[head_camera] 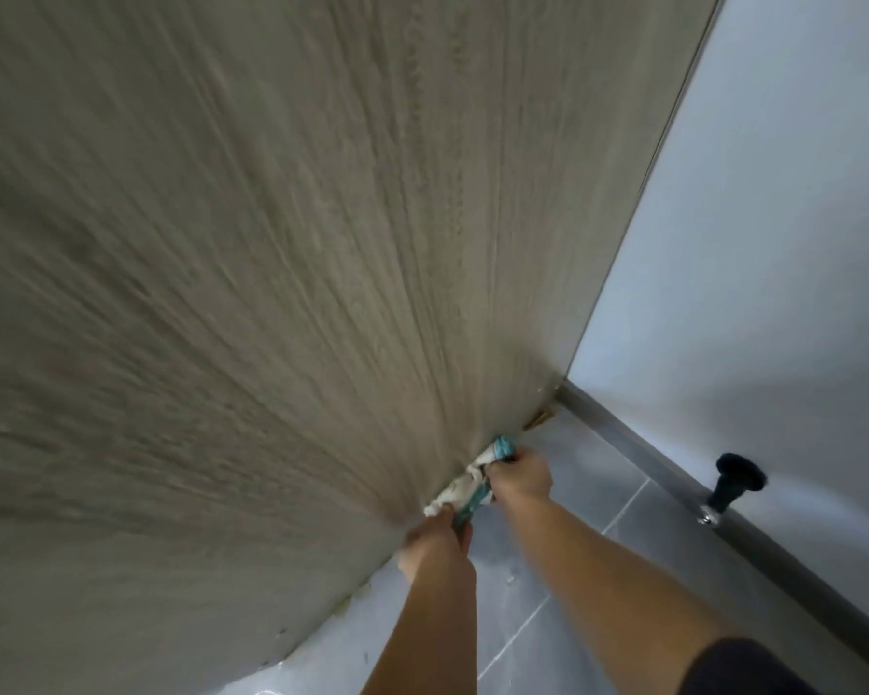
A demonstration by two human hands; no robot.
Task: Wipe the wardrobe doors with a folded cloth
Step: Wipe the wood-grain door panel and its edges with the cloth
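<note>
A grey-brown wood-grain wardrobe door (252, 273) fills most of the view, blurred by motion. At its bottom edge, just above the floor, a crumpled white and teal cloth (467, 481) is pressed against the door. My left hand (435, 541) grips the cloth's lower left end. The upper right end is held by my right hand (520, 476). Both forearms reach down from the lower right of the frame.
Grey floor tiles (563, 584) lie under the door. A white wall (753, 253) with a grey skirting board stands to the right. A black door stopper (736, 481) sticks out from the skirting.
</note>
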